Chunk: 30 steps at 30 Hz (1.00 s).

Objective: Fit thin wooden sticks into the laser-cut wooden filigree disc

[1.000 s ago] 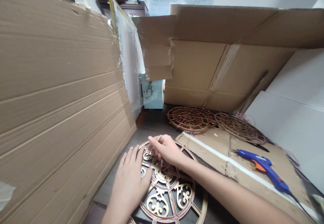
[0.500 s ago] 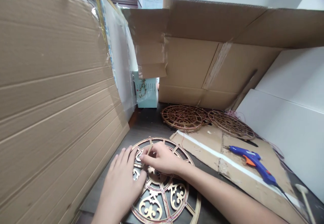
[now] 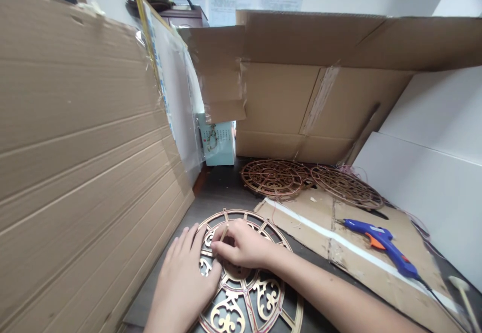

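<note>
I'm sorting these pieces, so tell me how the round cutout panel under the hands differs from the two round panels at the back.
The front panel lies alone, with bold scroll shapes and wide gaps; the back panels overlap and show finer, denser latticework. The left hand and right hand rest on the front panel; nobody touches the back panels. All are round, flat and golden-brown.

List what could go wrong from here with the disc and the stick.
1. The right hand pinches a thin stick down into the fretwork disc; the stick or a slender spoke might snap.
2. The left hand lies flat on the disc beside the stick tip, so a slip could jab its fingers.
3. The glue gun lies on cardboard; the right forearm could snag its cord.
</note>
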Tool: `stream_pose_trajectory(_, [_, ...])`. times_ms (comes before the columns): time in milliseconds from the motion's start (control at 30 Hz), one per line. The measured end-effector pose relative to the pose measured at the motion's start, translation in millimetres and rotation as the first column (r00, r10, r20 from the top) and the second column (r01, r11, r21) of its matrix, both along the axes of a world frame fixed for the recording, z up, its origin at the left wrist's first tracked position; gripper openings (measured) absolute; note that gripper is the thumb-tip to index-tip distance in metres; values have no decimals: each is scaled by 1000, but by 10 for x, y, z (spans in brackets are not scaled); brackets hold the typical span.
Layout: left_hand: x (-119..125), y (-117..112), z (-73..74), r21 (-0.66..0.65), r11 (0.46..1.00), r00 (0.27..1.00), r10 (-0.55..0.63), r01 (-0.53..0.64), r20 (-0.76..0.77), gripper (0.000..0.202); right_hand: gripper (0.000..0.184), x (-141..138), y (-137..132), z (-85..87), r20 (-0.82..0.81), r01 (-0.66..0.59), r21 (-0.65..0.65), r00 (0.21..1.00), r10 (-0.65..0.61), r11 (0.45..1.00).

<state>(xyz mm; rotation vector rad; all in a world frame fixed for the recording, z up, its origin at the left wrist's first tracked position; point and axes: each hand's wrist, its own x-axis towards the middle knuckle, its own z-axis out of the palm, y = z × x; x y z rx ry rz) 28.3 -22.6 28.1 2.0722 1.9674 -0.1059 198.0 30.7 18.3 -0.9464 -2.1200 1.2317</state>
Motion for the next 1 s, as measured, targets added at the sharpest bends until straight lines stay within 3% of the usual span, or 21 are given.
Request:
stream_pose_trajectory(100, [1, 2, 6, 7, 1000, 1000, 0, 0, 11, 70, 14, -19, -9, -2, -4, 34, 14, 999, -34, 999])
stream_pose_trajectory(267, [-1, 11, 3, 4, 1000, 1000, 5, -5, 13, 71, 20, 0, -20, -19, -20, 32, -115, 999, -34, 993])
stream_pose_trajectory(600, [-1, -5, -8, 5, 1000, 1000, 8, -8, 11, 71, 17, -86, -83, 18, 100, 61, 139, 992, -75, 988])
stream_pose_trajectory(833, [-1, 4, -19, 1, 1000, 1000, 3, -3, 14, 72, 22, -75, -36, 0, 86, 96, -77, 992, -90, 992])
stream_pose_trajectory(1000, [-4, 14, -18, -13, 1000, 1000, 2, -2, -7, 73, 26, -71, -38, -49, 60, 136, -61, 989, -133, 989])
